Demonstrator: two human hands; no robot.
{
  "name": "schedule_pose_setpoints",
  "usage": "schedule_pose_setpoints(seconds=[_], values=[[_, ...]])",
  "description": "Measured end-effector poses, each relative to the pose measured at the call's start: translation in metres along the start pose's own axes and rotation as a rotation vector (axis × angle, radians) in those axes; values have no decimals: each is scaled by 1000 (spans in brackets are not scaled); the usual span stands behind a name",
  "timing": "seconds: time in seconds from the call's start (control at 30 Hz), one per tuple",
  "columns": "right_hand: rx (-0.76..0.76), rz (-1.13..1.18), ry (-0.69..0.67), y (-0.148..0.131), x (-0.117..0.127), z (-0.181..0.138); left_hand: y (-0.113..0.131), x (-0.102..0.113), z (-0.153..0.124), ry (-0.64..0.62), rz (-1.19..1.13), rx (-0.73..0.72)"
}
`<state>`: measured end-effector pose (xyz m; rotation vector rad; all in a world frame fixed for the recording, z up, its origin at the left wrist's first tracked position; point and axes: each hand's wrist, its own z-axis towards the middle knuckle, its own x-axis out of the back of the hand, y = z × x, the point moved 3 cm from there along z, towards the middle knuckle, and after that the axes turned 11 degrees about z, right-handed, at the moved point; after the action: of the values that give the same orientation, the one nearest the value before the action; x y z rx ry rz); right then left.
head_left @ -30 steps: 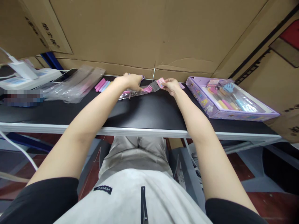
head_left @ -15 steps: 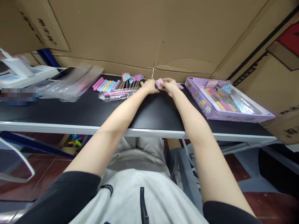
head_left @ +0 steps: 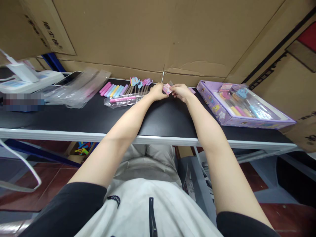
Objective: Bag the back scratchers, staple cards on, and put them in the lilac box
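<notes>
At the back middle of the black tabletop, my right hand (head_left: 181, 92) pinches a small pink printed card (head_left: 167, 89). My left hand (head_left: 158, 92) is closed just left of the card, its fingertips close to the card's lower edge. A clear plastic sleeve (head_left: 122, 100) with a pink-handled back scratcher in it runs in under my left wrist. My left hand seems to grip its far end, which is hidden by the fingers. Behind that sleeve lies a row of loose back scratchers (head_left: 118, 90) with pastel handles and claw-shaped heads.
On the right stands a purple display box (head_left: 256, 123) with bagged back scratchers in it. Clear plastic sleeves (head_left: 80, 92) are piled at the left, beside a power strip (head_left: 46, 79) with a white plug. Another pink card (head_left: 192, 90) lies behind my right wrist. Cardboard (head_left: 138, 36) walls the back.
The view has shifted slightly. The pink card is tilted a little differently between my hands, and my right fingers have moved slightly on it. The other things lie as before.
</notes>
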<state>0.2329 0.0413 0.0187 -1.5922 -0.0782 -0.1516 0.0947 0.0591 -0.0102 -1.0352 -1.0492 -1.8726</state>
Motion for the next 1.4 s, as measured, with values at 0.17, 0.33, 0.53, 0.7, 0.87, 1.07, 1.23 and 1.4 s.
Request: schedule_pose_setpoints(seconds=[0.17,0.33,0.53,0.7,0.87,1.07,1.23,1.4], values=[[31,13,80,0,-1,3,-2,-1,2,15,27,-29],[-58,143,8,1,-14,-7,-4,0,3,25,55,-50],[-110,182,-99,-2,-13,-12,-3,3,2,23,45,-87],[-68,130,-49,-2,-7,-7,0,6,0,23,64,-93],[26,45,4,2,-7,-1,2,7,-2,9,63,-76],[248,-233,127,0,-4,4,5,6,-4,-9,95,-45],[381,-416,185,-6,-3,3,8,11,-10,-10,118,-38],[414,-391,179,-8,-1,3,3,13,-14,-1,170,1]])
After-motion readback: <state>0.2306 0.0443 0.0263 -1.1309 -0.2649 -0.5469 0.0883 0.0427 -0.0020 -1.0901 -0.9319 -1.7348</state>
